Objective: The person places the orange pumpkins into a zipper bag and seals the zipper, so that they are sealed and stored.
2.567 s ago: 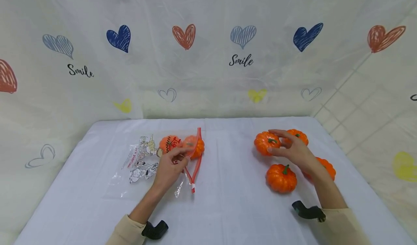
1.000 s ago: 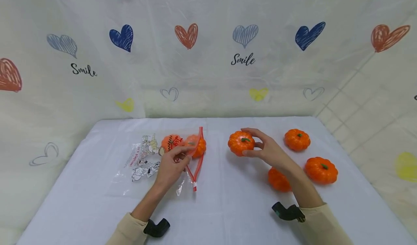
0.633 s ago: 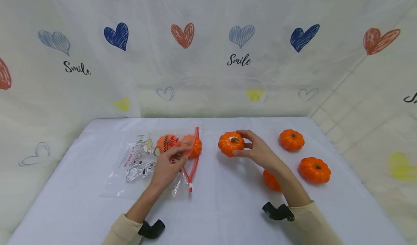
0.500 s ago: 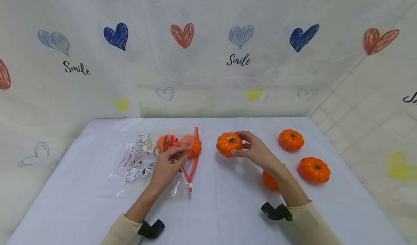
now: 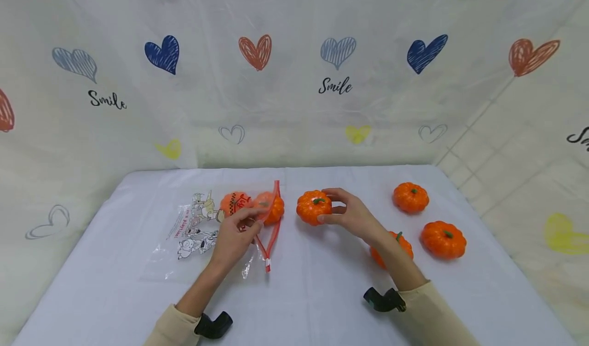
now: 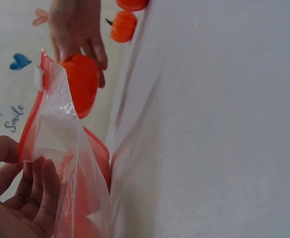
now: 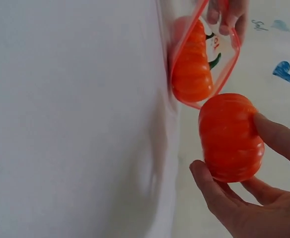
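Note:
A clear zip bag (image 5: pixel 170 256) with a red zip edge and printed cartoon figures lies on the left of the white table. My left hand (image 5: pixel 236 236) pinches its upper edge, and the mouth gapes toward the right. Two small orange pumpkins (image 7: pixel 192 67) sit inside, showing through the film. My right hand (image 5: pixel 352 215) grips another orange pumpkin (image 5: pixel 314 207) with a green stem, thumb and fingers on its sides. In the right wrist view this pumpkin (image 7: pixel 232 138) is held just outside the bag's red-rimmed mouth (image 7: pixel 229 69).
At the right of the table are three more pumpkins: one at the back (image 5: pixel 410 198), one at the far right (image 5: pixel 444 240), and one partly behind the right forearm (image 5: pixel 400 244). A white sheet with printed hearts (image 5: pixel 338 52) hangs behind the table.
My right hand has picked up a pumpkin from the group at the right and carried it left, close to the bag's mouth. The left hand stays on the bag's edge.

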Motion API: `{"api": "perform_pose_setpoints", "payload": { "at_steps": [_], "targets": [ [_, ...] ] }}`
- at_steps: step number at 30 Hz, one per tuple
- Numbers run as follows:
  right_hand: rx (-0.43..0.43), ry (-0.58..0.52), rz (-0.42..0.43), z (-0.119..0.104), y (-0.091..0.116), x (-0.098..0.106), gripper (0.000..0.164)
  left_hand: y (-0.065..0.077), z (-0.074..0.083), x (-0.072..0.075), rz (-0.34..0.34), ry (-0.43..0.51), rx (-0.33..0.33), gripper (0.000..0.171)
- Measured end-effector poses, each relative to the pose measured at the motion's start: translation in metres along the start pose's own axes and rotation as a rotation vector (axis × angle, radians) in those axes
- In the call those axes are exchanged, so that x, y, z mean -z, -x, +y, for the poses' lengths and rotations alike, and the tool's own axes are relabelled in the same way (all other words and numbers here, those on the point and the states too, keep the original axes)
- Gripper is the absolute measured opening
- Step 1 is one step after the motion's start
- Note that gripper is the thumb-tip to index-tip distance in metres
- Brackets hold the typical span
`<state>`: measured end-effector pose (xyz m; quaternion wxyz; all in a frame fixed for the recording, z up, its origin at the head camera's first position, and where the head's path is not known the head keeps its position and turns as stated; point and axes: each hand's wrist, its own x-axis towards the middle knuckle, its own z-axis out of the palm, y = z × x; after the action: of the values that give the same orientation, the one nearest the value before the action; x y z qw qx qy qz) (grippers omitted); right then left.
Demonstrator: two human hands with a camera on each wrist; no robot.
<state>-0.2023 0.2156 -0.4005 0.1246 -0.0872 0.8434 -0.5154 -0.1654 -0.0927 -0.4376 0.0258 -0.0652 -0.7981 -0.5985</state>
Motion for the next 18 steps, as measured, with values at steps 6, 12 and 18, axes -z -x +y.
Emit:
{"api": "perform_pose_setpoints", "payload": {
  "at_steps": [6,12,18],
  "targets": [
    [0.016,0.052,0.013,0.002,-0.004,-0.007,0.068,0.000,0.002,0.000,0.004,-0.006,-0.010,0.029],
    [0.062,0.083,0.004,0.004,-0.008,-0.013,0.067,-0.001,0.004,-0.001,0.008,-0.003,-0.019,0.028],
    [0.048,0.081,-0.018,0.002,-0.011,-0.020,0.066,0.001,0.005,0.000,0.012,0.001,-0.021,0.028]
  ]
}}
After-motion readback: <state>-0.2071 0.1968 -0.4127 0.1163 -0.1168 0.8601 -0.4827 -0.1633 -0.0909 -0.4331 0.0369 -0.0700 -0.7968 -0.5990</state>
